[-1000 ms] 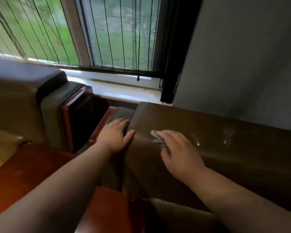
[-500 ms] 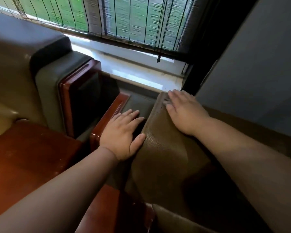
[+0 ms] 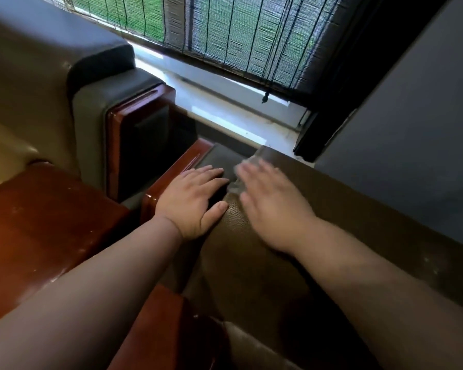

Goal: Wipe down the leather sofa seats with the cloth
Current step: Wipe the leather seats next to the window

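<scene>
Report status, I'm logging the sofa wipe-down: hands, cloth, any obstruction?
Left hand flat on sofa armrest. Right hand, blurred, pressing cloth on brown sofa backrest, fingers straight. Nothing in the way.

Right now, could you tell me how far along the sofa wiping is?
Done: cannot tell. In hand: the right hand presses the cloth on the brown backrest top, blurred; the left hand rests flat beside it. Left: the lower cushion and the neighbouring sofa.
</scene>
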